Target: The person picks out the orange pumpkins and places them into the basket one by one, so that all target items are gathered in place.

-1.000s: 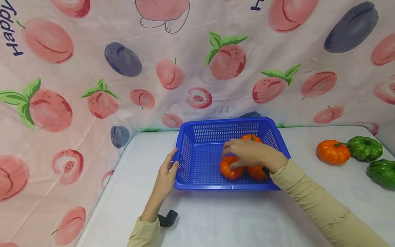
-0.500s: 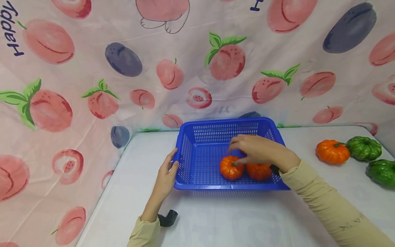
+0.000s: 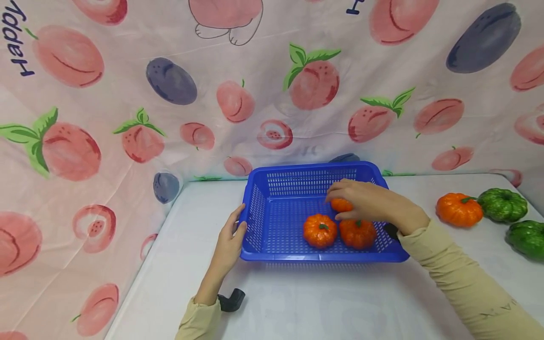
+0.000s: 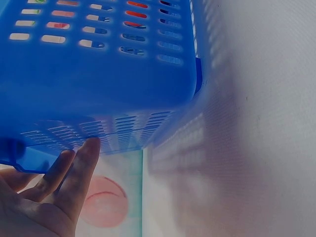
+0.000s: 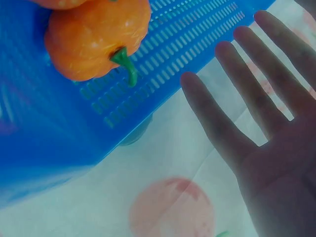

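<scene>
In the head view a blue plastic basket [image 3: 278, 257] holds small orange pumpkins. Two of them, a left pumpkin [image 3: 320, 231] and a right pumpkin [image 3: 358, 233], sit near its front wall. Behind these is a back pumpkin [image 3: 341, 205], partly hidden by my right hand [image 3: 361, 200]. That hand hovers over the basket's right half; in the right wrist view its fingers [image 5: 212, 116] are straight and spread, with a green-stemmed pumpkin [image 5: 98, 39] apart from them. My left hand [image 3: 227, 245] touches the basket's left side, its extended fingers [image 4: 81, 173] against the outer wall.
Right of the basket, an orange pumpkin [image 3: 459, 209] lies on the white table [image 3: 323, 302] beside a green pumpkin [image 3: 503, 205] and a darker green one [image 3: 527, 239]. A fruit-printed cloth [image 3: 272, 85] hangs behind the table and along its left side.
My right hand has let go of the left pumpkin and moved right and slightly back, uncovering it. The left hand and the basket have stayed in place.
</scene>
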A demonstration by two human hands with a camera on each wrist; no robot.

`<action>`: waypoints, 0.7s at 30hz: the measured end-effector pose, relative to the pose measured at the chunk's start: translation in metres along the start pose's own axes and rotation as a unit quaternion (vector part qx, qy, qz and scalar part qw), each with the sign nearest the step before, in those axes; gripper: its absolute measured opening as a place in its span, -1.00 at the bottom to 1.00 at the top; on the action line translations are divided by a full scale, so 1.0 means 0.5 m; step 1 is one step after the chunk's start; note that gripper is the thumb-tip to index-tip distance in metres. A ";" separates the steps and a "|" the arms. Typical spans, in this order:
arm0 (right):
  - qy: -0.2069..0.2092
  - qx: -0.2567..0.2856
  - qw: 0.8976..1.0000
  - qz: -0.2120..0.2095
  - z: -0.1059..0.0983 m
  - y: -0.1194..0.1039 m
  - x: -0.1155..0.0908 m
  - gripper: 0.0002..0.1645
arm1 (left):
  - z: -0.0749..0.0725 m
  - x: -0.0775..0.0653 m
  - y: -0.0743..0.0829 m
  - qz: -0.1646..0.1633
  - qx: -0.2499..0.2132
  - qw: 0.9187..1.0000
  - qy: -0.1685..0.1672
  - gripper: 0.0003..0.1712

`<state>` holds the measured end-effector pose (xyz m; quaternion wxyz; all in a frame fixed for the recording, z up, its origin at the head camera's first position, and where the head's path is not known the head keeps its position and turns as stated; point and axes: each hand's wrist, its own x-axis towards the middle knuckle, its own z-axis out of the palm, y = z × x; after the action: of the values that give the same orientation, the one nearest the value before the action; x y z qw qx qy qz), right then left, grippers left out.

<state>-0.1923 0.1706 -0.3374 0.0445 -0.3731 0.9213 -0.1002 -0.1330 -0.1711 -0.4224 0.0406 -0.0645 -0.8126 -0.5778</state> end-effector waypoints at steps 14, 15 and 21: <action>0.012 0.026 0.999 0.033 -0.023 0.015 -0.020 -0.50 | 0.000 -0.001 0.001 0.000 -0.003 1.000 0.000 -0.45; 0.013 0.025 0.999 0.036 -0.024 0.017 -0.022 -0.49 | 0.000 -0.001 0.001 0.000 -0.003 1.000 0.000 -0.45; 0.022 0.013 0.999 0.045 -0.028 0.032 -0.037 -0.43 | 0.000 -0.001 0.003 -0.001 -0.003 1.000 0.000 -0.45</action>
<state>-0.1919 0.1967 -0.3272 0.0335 -0.3288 0.9363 -0.1188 -0.1325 -0.1707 -0.4209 0.0399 -0.0634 -0.8110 -0.5802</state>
